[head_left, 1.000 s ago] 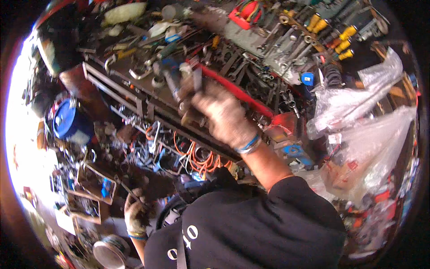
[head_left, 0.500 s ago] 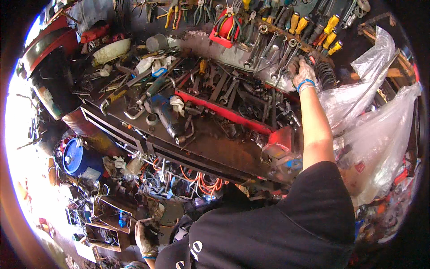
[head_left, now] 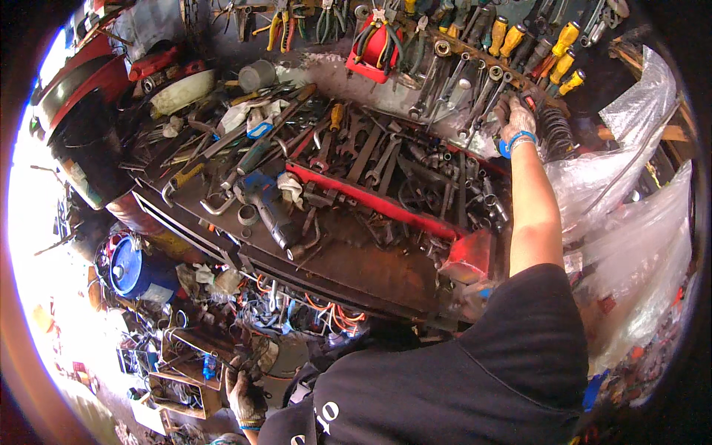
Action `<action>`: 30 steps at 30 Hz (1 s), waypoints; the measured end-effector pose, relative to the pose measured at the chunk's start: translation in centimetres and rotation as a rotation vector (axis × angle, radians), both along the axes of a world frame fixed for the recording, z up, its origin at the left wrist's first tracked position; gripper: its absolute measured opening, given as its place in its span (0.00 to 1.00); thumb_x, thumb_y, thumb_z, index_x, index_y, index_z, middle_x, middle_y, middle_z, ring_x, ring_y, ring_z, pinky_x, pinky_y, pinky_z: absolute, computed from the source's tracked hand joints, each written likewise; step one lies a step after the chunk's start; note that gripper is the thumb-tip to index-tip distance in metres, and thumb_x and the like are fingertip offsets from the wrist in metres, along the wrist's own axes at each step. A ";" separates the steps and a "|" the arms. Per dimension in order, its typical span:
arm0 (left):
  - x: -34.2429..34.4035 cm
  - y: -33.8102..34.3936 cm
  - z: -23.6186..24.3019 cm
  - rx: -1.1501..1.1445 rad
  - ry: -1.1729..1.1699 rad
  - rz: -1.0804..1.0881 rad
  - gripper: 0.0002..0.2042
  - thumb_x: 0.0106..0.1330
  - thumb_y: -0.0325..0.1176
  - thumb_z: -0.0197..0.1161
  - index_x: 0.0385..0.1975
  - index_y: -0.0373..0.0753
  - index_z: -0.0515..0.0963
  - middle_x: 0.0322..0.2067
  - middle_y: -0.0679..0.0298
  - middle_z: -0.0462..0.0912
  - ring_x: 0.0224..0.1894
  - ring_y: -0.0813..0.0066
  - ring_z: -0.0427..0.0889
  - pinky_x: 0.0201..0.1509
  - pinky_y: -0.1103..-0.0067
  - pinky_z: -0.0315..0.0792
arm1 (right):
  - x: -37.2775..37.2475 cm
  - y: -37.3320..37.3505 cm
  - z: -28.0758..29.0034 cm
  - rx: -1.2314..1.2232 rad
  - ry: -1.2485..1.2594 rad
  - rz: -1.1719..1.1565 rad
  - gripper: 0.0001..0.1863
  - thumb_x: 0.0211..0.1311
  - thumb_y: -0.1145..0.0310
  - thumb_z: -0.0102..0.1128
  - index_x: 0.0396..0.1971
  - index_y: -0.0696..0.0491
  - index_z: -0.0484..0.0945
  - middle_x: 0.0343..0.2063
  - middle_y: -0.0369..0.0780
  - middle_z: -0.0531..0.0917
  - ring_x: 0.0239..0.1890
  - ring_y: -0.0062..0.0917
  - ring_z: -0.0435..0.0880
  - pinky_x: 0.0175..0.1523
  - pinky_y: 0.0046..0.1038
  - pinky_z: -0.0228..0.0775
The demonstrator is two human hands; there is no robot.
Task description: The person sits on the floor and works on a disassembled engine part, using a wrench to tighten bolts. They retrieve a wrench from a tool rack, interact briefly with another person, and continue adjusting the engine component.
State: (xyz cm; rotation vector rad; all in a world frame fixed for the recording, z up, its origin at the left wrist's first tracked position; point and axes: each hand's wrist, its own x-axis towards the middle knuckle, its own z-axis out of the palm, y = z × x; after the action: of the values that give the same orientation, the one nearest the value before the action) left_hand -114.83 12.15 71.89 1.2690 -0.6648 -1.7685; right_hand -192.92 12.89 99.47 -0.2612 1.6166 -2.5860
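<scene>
My right hand (head_left: 517,122), in a pale work glove, reaches to the wrench rack (head_left: 482,63) at upper right. Its fingers curl by a small red-and-black item (head_left: 531,101), beside hanging wrenches (head_left: 463,89); what they grip is unclear. My left hand (head_left: 245,400), also gloved, is low at centre with fingers closed round a dark metal tool (head_left: 236,365), mostly hard to make out. On the bench (head_left: 371,267) lie a blue-and-grey power tool (head_left: 271,215) and a red tray (head_left: 356,193) of spanners and sockets.
Pliers (head_left: 285,22) and yellow-handled screwdrivers (head_left: 564,41) hang along the back. Plastic sheeting (head_left: 630,259) drapes at right, a black coil spring (head_left: 556,133) beside it. A blue drum (head_left: 130,271), boxes (head_left: 178,389) and tangled orange hoses (head_left: 334,319) are below the bench.
Since a second ago my right hand has moved from over the power tool up and right to the wrench rack, staying there over the last half second. My left hand has shifted slightly rightward.
</scene>
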 end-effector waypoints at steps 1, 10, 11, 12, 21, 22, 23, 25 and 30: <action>-0.3 -0.1 -0.2 0.002 0.007 0.004 0.15 0.73 0.30 0.55 0.57 0.37 0.74 0.45 0.59 0.83 0.44 0.67 0.84 0.45 0.74 0.78 | -0.7 -0.2 -0.2 -0.006 -0.017 0.001 0.17 0.72 0.61 0.59 0.54 0.53 0.80 0.46 0.38 0.86 0.45 0.29 0.85 0.55 0.32 0.78; -1.6 0.0 -1.0 -0.123 -0.041 -0.063 0.11 0.69 0.26 0.56 0.49 0.38 0.78 0.37 0.64 0.83 0.36 0.72 0.82 0.40 0.78 0.76 | -8.6 1.0 -3.5 0.790 0.433 -0.051 0.22 0.72 0.52 0.58 0.50 0.56 0.79 0.46 0.41 0.85 0.46 0.32 0.84 0.54 0.35 0.77; -1.7 -0.1 -1.1 -0.074 0.051 -0.029 0.11 0.68 0.26 0.55 0.49 0.38 0.78 0.36 0.64 0.83 0.35 0.73 0.81 0.39 0.78 0.76 | -8.3 0.6 -4.0 0.739 0.437 -0.005 0.23 0.71 0.52 0.59 0.51 0.56 0.78 0.46 0.42 0.84 0.45 0.33 0.84 0.53 0.36 0.77; -1.6 -0.2 -1.0 -0.045 0.156 0.006 0.11 0.68 0.26 0.55 0.49 0.38 0.78 0.36 0.65 0.82 0.35 0.74 0.81 0.38 0.78 0.76 | -7.5 0.5 -4.5 0.537 0.235 0.046 0.23 0.70 0.52 0.59 0.52 0.56 0.78 0.45 0.43 0.83 0.43 0.33 0.84 0.52 0.37 0.78; -1.4 -0.5 0.7 0.083 0.126 0.160 0.16 0.75 0.33 0.55 0.60 0.40 0.73 0.35 0.71 0.80 0.21 0.90 0.68 0.19 0.90 0.60 | -3.5 1.7 -9.8 1.474 0.431 0.467 0.12 0.67 0.64 0.56 0.45 0.51 0.80 0.40 0.45 0.85 0.42 0.35 0.84 0.43 0.38 0.76; -1.1 -0.7 0.6 0.064 0.064 0.069 0.16 0.73 0.32 0.55 0.59 0.40 0.75 0.36 0.70 0.81 0.22 0.89 0.70 0.21 0.88 0.63 | -4.4 2.1 -10.5 1.792 0.927 0.434 0.13 0.66 0.66 0.56 0.47 0.51 0.80 0.42 0.45 0.85 0.42 0.36 0.84 0.43 0.39 0.76; -0.6 -0.6 0.6 0.017 0.111 0.038 0.17 0.71 0.31 0.54 0.58 0.41 0.76 0.36 0.69 0.83 0.23 0.87 0.72 0.23 0.87 0.65 | -5.1 1.9 -11.1 1.928 1.292 0.470 0.14 0.65 0.67 0.57 0.49 0.50 0.80 0.43 0.46 0.86 0.43 0.37 0.84 0.44 0.40 0.76; 0.2 -0.1 0.5 -0.198 -0.151 -0.071 0.19 0.66 0.30 0.56 0.57 0.40 0.78 0.43 0.64 0.83 0.34 0.78 0.75 0.35 0.81 0.68 | -5.4 0.7 -12.5 1.813 1.936 0.422 0.18 0.62 0.70 0.59 0.52 0.49 0.81 0.46 0.47 0.86 0.43 0.38 0.85 0.45 0.42 0.75; -0.6 1.4 0.2 -0.357 -0.489 -0.056 0.16 0.69 0.37 0.64 0.52 0.37 0.81 0.49 0.59 0.83 0.52 0.72 0.80 0.55 0.74 0.75 | 0.9 -7.4 -12.5 2.097 1.725 0.673 0.20 0.61 0.51 0.61 0.21 0.52 0.86 0.22 0.47 0.85 0.24 0.38 0.84 0.36 0.44 0.77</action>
State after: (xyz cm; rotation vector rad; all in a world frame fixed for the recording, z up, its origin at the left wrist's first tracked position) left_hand -115.47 13.56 72.14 1.4431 -1.2413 -1.3021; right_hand -192.03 5.47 87.01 -2.0216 2.3314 0.9959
